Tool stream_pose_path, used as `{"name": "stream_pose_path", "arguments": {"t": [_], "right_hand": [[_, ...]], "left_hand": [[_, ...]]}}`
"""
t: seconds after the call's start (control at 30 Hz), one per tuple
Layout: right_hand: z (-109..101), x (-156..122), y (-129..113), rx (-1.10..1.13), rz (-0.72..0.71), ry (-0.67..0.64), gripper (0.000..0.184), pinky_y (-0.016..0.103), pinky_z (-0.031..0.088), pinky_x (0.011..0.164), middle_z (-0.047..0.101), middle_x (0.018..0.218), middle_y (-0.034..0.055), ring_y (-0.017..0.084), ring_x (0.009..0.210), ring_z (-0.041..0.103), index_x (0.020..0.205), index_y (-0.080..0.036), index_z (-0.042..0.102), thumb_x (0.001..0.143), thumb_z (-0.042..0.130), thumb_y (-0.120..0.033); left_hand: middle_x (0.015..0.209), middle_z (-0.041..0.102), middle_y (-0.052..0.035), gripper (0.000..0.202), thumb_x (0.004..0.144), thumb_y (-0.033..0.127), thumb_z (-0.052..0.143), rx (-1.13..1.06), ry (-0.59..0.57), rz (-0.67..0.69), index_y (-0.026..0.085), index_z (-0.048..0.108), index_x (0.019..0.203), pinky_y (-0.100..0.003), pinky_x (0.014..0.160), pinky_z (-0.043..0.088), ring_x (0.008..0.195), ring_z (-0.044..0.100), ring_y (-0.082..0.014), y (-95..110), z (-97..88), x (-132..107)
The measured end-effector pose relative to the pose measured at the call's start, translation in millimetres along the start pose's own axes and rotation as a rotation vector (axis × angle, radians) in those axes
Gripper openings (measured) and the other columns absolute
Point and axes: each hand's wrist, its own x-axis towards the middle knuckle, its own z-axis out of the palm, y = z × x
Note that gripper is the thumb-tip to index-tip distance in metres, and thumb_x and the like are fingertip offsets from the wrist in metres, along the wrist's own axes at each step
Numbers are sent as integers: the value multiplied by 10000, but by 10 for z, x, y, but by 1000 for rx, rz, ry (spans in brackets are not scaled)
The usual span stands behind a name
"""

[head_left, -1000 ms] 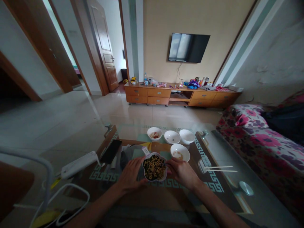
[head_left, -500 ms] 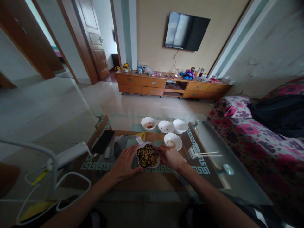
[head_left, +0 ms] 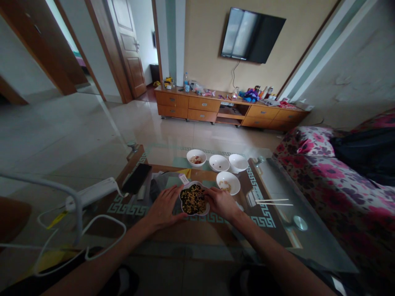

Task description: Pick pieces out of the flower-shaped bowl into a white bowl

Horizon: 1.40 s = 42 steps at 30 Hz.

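As I follow the head camera from my remote station, the view has tilted since a second ago and the room sits higher in the frame, yet the arrangement on the desk looks unchanged: a flower-shaped white bowl of mixed dark and yellow beans stays near the desk's middle, just left of a white bowl with pale remains, and both hands remain at it. The left hand lies with its fingers spread against the bowl's left side; the right hand curls at the right side, its fingertips reaching toward the beans. I cannot tell whether either grip is clenched on the bowl or only resting there, nor whether the right fingers pinch anything. Farther along the glass top stand a bowl with reddish scraps, a bowl with dark specks and a third white bowl. A small white label lies just beyond the bean bowl's far rim. To the right lies a pair of chopsticks; to the left lies a black phone, with a white power strip past the desk's left edge. A floral sofa runs along the right, and a wooden cabinet stands far off beneath a wall-mounted television.
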Motion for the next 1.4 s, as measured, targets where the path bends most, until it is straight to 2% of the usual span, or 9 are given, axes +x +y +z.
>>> {"name": "stream_pose_path", "arguments": {"t": [0.4, 0.57, 0.8, 0.93, 1.03, 1.13, 1.27, 1.4], "right_hand": [[79, 12, 60, 23, -42, 27, 277, 296, 440, 689, 755, 1013, 85, 188, 798, 687, 1189, -193, 752, 1053, 513, -226], [54, 18, 43, 5, -49, 0, 263, 290, 435, 693, 757, 1024, 79, 184, 814, 695, 1189, -205, 748, 1066, 516, -223], [86, 18, 80, -5, -82, 31, 225, 280, 410, 665, 757, 1001, 81, 179, 786, 685, 1117, -189, 751, 1042, 539, -191], [20, 19, 66, -4, -68, 47, 243, 275, 442, 683, 761, 1002, 69, 182, 785, 695, 1188, -209, 738, 1042, 543, -202], [-67, 0, 93, 1, -36, 73, 242, 280, 489, 750, 772, 1030, 72, 199, 861, 727, 1176, -207, 749, 1050, 542, -201], [-146, -71, 232, 9, 14, 136, 257, 286, 517, 819, 789, 1077, 80, 211, 937, 744, 1142, -209, 761, 1061, 517, -201], [-208, -237, 563, 33, 131, 239, 277, 288, 536, 803, 795, 1189, 90, 223, 962, 760, 1163, -223, 759, 1075, 500, -269], [-247, -397, 842, 29, 198, 288, 310, 308, 550, 802, 802, 1146, 100, 239, 953, 768, 1142, -200, 760, 1070, 474, -296]], "left_hand": [[1615, 426, -153, 1030, 984, 900, 435, 1, 13, 11, 174, 175, 1666, -524, 1223, 331, 1481, 398, -346, 5, 10, 5], [1627, 410, -155, 1037, 982, 910, 413, 1, 5, 12, 164, 177, 1664, -535, 1228, 319, 1494, 382, -350, 3, 17, -5], [1630, 404, -165, 1044, 986, 903, 417, -7, -11, -2, 151, 176, 1669, -556, 1231, 324, 1499, 376, -359, 3, 13, 6], [1615, 419, -178, 1055, 976, 917, 407, -15, -7, -10, 143, 202, 1663, -556, 1227, 338, 1493, 386, -361, 3, 4, 7], [1623, 410, -177, 1053, 973, 918, 413, -20, -10, -11, 148, 208, 1661, -561, 1225, 345, 1494, 387, -363, -5, 3, 10], [1624, 408, -178, 1044, 977, 906, 432, -23, -7, -5, 151, 209, 1662, -564, 1225, 350, 1491, 392, -366, -14, 4, 9], [1605, 428, -188, 1032, 985, 895, 437, -21, 7, 8, 154, 208, 1666, -568, 1228, 348, 1479, 406, -374, -10, -7, 7], [1602, 434, -181, 1042, 975, 902, 447, -32, 3, 4, 168, 198, 1672, -570, 1226, 353, 1474, 412, -376, -17, -7, 12]]}}
